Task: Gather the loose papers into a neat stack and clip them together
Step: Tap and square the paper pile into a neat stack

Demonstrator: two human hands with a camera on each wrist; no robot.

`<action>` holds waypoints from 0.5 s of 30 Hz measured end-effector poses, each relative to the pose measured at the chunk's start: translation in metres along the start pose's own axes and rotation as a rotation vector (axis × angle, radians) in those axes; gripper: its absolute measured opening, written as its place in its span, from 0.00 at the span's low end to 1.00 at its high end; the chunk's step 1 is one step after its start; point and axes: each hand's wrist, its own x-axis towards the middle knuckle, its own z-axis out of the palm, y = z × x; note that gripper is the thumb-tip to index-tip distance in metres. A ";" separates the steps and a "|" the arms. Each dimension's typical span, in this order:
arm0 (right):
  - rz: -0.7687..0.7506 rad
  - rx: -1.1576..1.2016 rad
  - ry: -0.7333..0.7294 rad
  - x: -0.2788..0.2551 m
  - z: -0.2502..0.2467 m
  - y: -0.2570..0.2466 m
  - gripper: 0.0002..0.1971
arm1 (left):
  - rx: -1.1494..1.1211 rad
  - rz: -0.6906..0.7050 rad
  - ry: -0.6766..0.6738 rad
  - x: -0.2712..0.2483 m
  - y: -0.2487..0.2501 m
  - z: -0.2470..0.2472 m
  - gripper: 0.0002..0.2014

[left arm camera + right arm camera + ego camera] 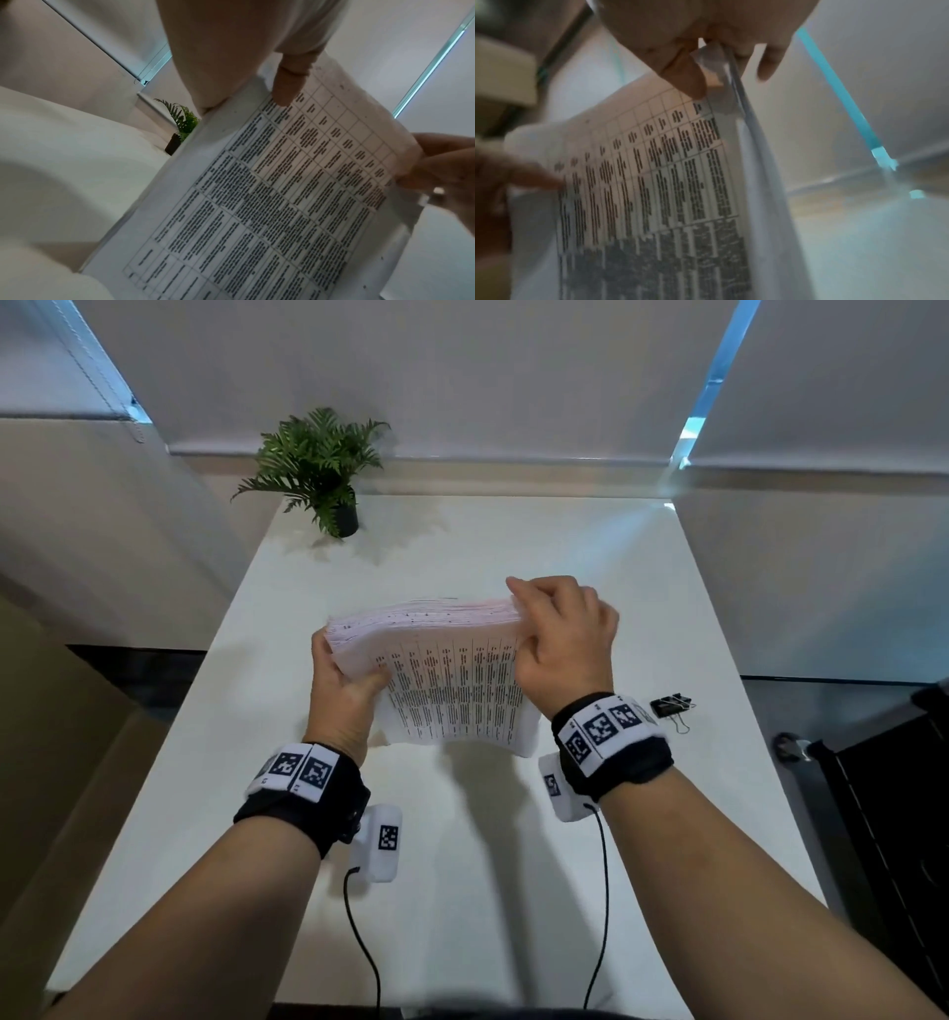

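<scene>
A stack of printed papers [452, 690] with table grids is held above the white table [462, 865], its top edges slightly fanned. My left hand [344, 680] grips the stack's left edge, thumb on the front sheet. My right hand [560, 634] pinches the upper right corner. From the left wrist the sheets [270, 203] fill the view, with my left hand's thumb [287, 85] on them. In the right wrist view my thumb [687, 75] presses the papers [654, 182] near the top edge. Black binder clips [670, 706] lie on the table to the right of my right wrist.
A small potted fern [318, 469] stands at the table's far left corner, also visible as the fern [182, 125] behind the sheets. Window blinds hang behind the table. A dark chair or case [893, 814] sits off the right edge.
</scene>
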 end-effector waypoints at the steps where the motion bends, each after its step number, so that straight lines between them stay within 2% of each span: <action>1: -0.019 -0.171 -0.031 0.000 -0.001 -0.004 0.31 | 0.012 -0.011 -0.008 0.001 -0.002 -0.001 0.25; 3: -0.071 -0.313 -0.113 0.001 -0.002 -0.017 0.31 | 0.030 -0.023 -0.022 0.004 -0.005 -0.002 0.22; 8: -0.256 -0.345 -0.349 0.007 0.020 -0.065 0.27 | 0.010 -0.037 -0.038 0.006 -0.005 0.000 0.21; 11: -0.357 -0.323 -0.360 0.009 0.028 -0.082 0.26 | 0.047 -0.030 -0.028 0.007 -0.006 0.000 0.21; 13: -0.345 -0.343 -0.406 0.017 0.022 -0.079 0.21 | 0.049 -0.031 -0.017 0.008 -0.006 -0.002 0.19; 15: -0.250 -0.358 -0.374 0.029 0.011 -0.060 0.11 | 0.046 -0.028 -0.014 0.009 -0.005 -0.004 0.17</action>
